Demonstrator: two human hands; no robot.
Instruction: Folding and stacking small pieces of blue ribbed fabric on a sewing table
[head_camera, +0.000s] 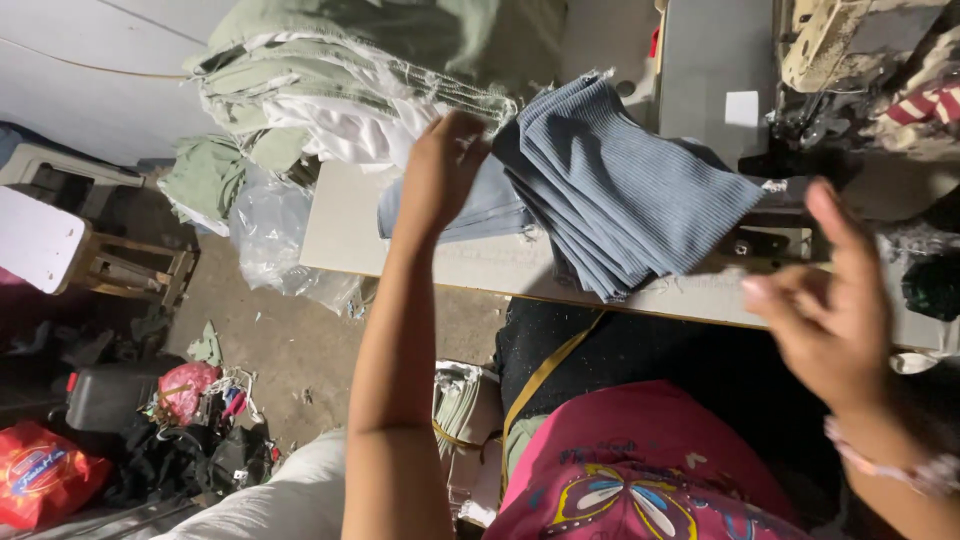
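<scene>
At the centre of the frame a fanned stack of blue-grey ribbed pieces (625, 200) lies on the white sewing table (340, 240), its lower edge hanging just over the table's near rim. The left hand (440, 170), reaching up from the lower middle of the frame, rests at the stack's left edge, where the ribbed cloth meets a paler blue piece (480, 212) lying flat beneath; its fingers curl down onto the cloth, but whether they actually pinch a piece cannot be told, since the fingertips are hidden behind the hand. The right hand (830, 300), at the right of the frame and blurred, hangs in the air below the stack with its fingers spread and loose, grasping nothing. The sewing machine (850, 45) sits in the upper right corner, and no blue piece appears under its needle. Judging from this, the work seems to be at the picking-up stage: the stack looks thick and mostly unworked, and no finished blue pieces are visible set aside. A heap of green and white garments (340, 85) is piled in the upper left of the table, and a clear plastic bag (270, 240) hangs off its left end.
</scene>
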